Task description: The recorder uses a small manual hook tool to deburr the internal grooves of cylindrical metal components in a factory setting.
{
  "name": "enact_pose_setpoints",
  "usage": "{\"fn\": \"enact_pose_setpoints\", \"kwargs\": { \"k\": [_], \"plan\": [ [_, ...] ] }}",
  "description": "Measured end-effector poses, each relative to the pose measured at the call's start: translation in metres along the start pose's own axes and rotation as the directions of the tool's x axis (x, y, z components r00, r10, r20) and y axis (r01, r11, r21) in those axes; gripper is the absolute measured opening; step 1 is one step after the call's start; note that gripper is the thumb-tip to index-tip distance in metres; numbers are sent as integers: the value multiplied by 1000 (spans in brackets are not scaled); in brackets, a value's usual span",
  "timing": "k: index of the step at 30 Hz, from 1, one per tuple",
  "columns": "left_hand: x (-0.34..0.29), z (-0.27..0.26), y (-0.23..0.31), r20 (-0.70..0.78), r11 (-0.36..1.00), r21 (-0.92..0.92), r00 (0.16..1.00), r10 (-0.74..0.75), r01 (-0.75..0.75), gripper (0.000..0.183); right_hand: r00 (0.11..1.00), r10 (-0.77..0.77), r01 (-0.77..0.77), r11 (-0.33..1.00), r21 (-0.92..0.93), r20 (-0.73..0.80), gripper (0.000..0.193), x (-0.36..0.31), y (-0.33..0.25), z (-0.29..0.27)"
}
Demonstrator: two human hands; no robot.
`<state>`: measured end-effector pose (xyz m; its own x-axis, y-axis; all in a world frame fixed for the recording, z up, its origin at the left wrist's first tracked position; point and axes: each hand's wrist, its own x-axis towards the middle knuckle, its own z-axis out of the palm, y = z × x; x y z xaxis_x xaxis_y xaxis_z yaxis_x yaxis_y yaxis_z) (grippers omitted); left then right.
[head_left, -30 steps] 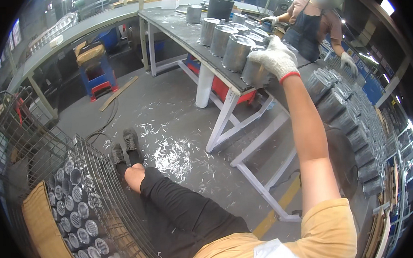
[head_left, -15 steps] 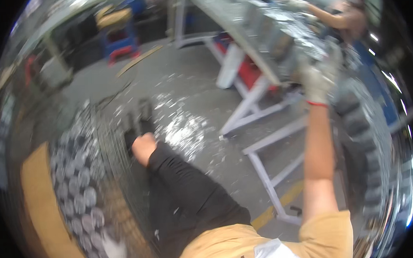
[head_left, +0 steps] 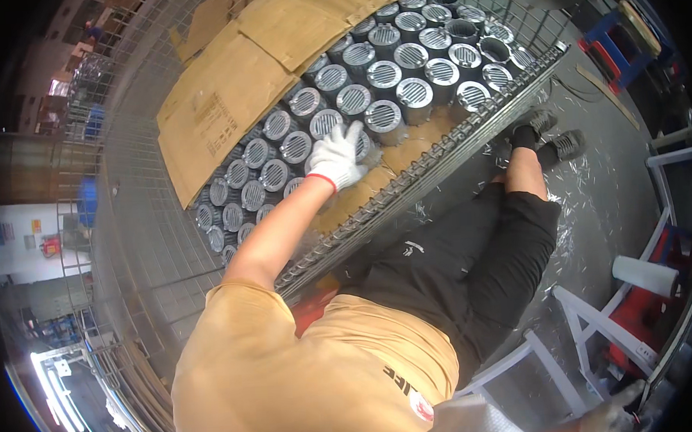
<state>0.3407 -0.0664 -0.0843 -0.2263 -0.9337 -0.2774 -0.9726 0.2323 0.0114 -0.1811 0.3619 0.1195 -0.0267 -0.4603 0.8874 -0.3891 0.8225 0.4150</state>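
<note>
In the head view, a wire basket (head_left: pixel 429 165) holds close-packed rows of upright metal cylinders (head_left: pixel 414 93), most topped with slotted round lids; cardboard sheets (head_left: pixel 231 105) cover the rows' far side; the gloved left hand (head_left: pixel 337 158) lies with fingers spread on a cylinder at the near edge of the rows, its grip impossible to tell; the right hand (head_left: pixel 613 417), well apart at the lower right, is too blurred to read; a strip of cardboard lining (head_left: pixel 372 185) shows between cylinders and basket rim; beyond lies floor (head_left: pixel 575 188) strewn with shavings.
</note>
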Motion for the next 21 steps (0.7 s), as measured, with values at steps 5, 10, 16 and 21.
{"fn": "enact_pose_setpoints", "kwargs": {
  "k": [5,10,16,21],
  "plan": [
    [20,1,22,35,999,-16,999,-33,33,87,960,-85,-205,442,873,268,68,-22,-107,-52],
    [11,-17,14,36,996,-78,998,-46,49,80,910,-132,-356,237,904,393,69,-56,-171,-84],
    [-28,-44,31,-109,933,-344,983,-148,103,89,818,-188,-547,39,836,544,78,-85,-195,-113],
    [-73,-58,8,-688,784,-520,711,-148,-340,78,619,-547,-776,-536,333,563,82,-73,-223,-114]
  ]
}}
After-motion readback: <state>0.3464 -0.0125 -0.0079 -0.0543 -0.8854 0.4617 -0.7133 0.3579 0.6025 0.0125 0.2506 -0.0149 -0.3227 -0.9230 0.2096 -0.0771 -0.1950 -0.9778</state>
